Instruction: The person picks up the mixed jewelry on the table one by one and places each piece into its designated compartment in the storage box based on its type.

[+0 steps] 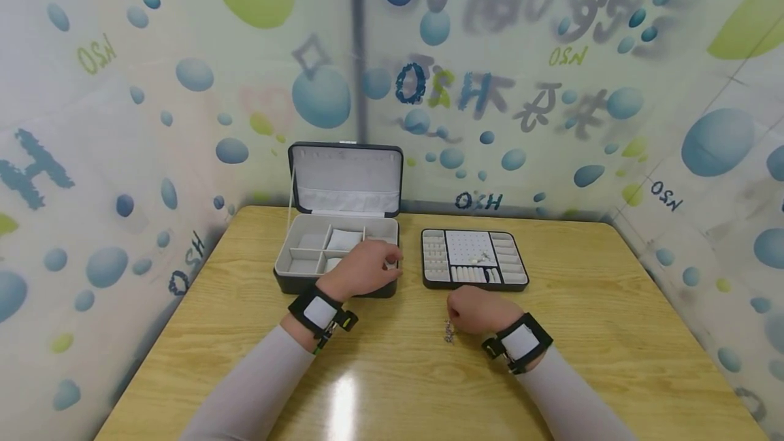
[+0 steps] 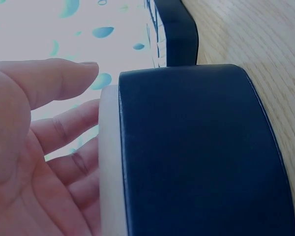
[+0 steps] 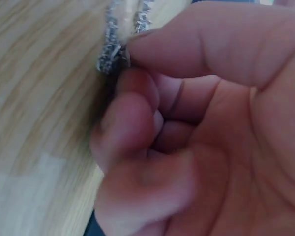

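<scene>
Pinching a silvery strand (image 1: 450,331) between thumb and forefinger of the right hand (image 1: 482,309), keeping the remaining fingers curled in toward the palm. Showing as two lengths meeting at the pinch in the right wrist view, in front of the dark-edged tray (image 1: 441,284) and over the worktop (image 1: 214,332); hard to tell whether touching the wood or hanging just above. Reaching with the left hand (image 1: 367,267) over the front right of the open jewellery box (image 1: 300,283), holding the thumb well apart from loosely bent fingers and gripping nothing visible. Dipping those fingertips behind the pale rim, hidden in the left wrist view, so impossible to tell of any contact inside. Seeing the box at the left, with lid (image 1: 346,179) raised near the patterned wall (image 1: 527,121) and a white cushion (image 1: 344,240) in the back middle compartment. Seeing the tray just to the right, apart from the box, with a white perforated panel (image 1: 462,247) between slotted sections. Wearing dark bands (image 1: 320,312) on both wrists.
</scene>
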`<state>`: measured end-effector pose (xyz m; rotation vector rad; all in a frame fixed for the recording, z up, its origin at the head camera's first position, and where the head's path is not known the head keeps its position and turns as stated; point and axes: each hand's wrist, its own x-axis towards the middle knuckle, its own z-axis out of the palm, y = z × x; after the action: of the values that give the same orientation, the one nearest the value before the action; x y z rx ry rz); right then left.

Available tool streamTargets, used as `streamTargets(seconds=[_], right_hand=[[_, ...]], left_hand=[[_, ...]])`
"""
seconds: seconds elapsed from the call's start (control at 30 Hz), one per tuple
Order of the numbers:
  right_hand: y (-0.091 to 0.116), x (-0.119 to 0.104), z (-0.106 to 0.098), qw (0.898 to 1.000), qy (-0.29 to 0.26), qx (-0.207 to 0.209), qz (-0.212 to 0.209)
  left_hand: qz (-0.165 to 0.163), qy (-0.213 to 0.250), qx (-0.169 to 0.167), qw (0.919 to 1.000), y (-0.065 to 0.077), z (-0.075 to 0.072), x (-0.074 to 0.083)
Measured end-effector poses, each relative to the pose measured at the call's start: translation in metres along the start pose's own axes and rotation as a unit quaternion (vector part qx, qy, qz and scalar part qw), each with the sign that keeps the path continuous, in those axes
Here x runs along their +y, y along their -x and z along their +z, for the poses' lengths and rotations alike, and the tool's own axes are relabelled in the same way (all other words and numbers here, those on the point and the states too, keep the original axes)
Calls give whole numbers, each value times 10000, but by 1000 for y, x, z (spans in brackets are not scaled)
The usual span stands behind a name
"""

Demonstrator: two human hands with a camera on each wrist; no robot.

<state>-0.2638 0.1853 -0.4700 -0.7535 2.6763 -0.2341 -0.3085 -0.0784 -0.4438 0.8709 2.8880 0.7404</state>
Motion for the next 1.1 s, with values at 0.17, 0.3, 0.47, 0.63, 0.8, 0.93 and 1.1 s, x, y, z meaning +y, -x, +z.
streamTargets(seconds=[0.17, 0.3, 0.47, 0.63, 0.8, 0.93, 1.1], right_hand=[[4, 9, -10, 9965, -662, 55, -500], [9, 14, -21, 9905, -1091, 71, -832], [15, 18, -33, 9882, -1240, 159, -880], [24, 19, -44, 9840, -1430, 463, -952], [30, 18, -52, 9786, -1516, 858, -1098], [35, 16, -58, 9758, -1484, 1176, -1094], [40, 9, -65, 9702, -1616, 1518, -975]], left_hand=[[-20, -16, 13, 10000, 1, 0, 1], [-51, -23, 35, 10000, 1, 0, 2], [-212, -74, 148, 9996, 1, 2, 4], [-518, -234, 461, 9973, 2, 4, 8], [-387, -357, 773, 9956, 4, 5, 14], [-105, -227, 932, 9953, 6, 6, 23], [265, 16, 896, 9956, 7, 13, 35]])
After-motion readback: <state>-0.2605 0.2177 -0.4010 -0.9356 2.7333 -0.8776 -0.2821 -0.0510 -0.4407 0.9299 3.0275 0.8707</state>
